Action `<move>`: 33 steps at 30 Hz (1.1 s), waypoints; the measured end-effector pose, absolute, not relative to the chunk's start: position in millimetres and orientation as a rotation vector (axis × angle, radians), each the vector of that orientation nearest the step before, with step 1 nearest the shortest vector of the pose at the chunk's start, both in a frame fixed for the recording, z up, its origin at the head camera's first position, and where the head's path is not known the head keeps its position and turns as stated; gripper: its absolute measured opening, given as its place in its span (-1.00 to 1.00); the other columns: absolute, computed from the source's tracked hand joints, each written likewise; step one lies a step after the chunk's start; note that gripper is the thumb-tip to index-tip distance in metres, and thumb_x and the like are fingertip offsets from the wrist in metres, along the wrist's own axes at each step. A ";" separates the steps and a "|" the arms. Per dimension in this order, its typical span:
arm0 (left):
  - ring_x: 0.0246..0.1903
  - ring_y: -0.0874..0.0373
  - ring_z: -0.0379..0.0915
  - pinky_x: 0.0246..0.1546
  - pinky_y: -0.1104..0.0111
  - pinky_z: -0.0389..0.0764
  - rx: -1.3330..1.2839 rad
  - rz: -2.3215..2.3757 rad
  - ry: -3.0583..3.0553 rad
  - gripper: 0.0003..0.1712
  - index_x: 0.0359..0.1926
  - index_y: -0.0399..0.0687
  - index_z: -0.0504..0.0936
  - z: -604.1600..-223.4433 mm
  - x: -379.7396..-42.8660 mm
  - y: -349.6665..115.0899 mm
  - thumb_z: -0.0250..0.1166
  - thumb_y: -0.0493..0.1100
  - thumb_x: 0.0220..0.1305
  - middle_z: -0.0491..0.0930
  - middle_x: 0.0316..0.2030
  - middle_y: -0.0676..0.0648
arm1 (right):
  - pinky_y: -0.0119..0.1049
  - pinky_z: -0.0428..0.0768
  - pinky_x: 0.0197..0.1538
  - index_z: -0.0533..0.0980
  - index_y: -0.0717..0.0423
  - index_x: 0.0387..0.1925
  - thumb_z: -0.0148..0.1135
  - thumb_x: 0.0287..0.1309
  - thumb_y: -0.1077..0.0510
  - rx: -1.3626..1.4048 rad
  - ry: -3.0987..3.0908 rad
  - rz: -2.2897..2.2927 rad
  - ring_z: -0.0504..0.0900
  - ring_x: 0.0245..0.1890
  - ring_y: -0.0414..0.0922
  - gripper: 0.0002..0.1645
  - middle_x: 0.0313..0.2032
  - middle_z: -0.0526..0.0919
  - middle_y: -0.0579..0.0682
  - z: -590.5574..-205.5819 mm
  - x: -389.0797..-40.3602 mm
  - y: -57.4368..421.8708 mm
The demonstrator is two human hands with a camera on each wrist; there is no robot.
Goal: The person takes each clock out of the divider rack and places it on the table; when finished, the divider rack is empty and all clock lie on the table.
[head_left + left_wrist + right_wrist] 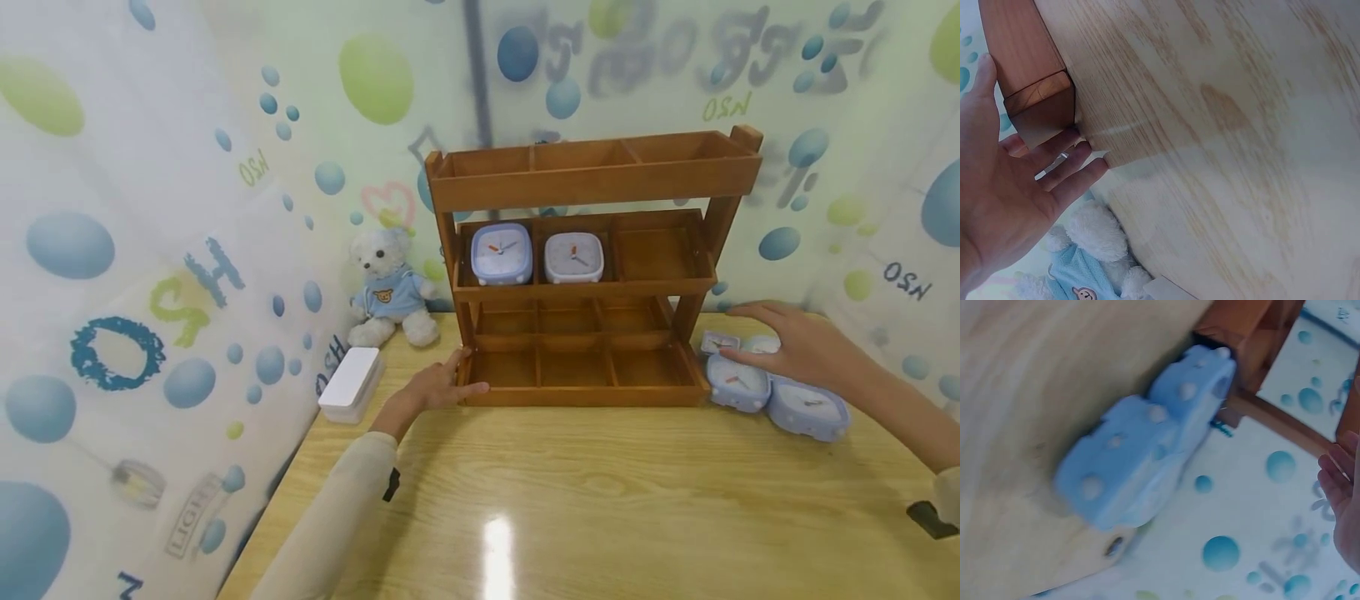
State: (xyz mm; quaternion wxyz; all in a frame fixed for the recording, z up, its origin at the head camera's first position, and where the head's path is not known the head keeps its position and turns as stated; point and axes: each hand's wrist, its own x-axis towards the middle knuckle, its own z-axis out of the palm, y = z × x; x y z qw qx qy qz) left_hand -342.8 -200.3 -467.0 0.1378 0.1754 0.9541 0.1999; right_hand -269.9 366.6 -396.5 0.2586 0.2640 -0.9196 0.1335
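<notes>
My left hand rests against the lower left corner of a brown wooden shelf rack. In the left wrist view its fingers look fairly straight, thumb and fingers on either side of the rack's end. My right hand hovers, fingers spread and holding nothing, over a group of alarm clocks beside the rack's right end. Among them are a blue clock, a purplish clock and a small clock. Two more clocks, one blue-rimmed and one pale, stand in the middle tier.
A white teddy bear in a blue shirt sits left of the rack. Near it lies a white box. The wood-grain table meets patterned walls behind and at the sides.
</notes>
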 end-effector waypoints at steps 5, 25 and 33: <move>-0.38 0.02 0.54 0.02 0.03 0.58 0.508 0.587 2.758 0.16 0.66 0.18 -0.04 -470.0 -344.7 -201.8 0.15 0.59 0.28 0.58 -0.47 -0.11 | 0.21 0.61 -0.11 0.61 0.20 0.20 0.69 -0.13 0.07 0.795 -2.438 0.415 0.64 0.05 0.28 -0.20 0.11 0.66 0.28 -371.9 -282.1 337.2; -0.54 0.08 0.43 -0.23 0.18 0.51 0.517 0.585 2.762 0.19 0.66 0.15 -0.02 -470.9 -346.5 -201.5 0.15 0.62 0.25 0.53 -0.56 -0.10 | 0.14 0.67 -0.14 0.65 0.27 0.12 0.68 -0.14 0.14 0.952 -2.253 0.411 0.73 -0.12 0.23 -0.28 -0.01 0.73 0.26 -330.1 -313.4 270.7; -0.53 0.07 0.41 -0.26 0.18 0.49 0.499 0.577 2.773 0.15 0.66 0.18 -0.02 -468.1 -343.1 -199.4 0.15 0.59 0.28 0.50 -0.56 -0.09 | 0.20 0.63 0.01 0.63 0.25 0.17 0.62 0.03 0.08 0.888 -2.358 0.460 0.67 0.05 0.29 -0.33 0.07 0.70 0.28 -324.0 -331.1 249.7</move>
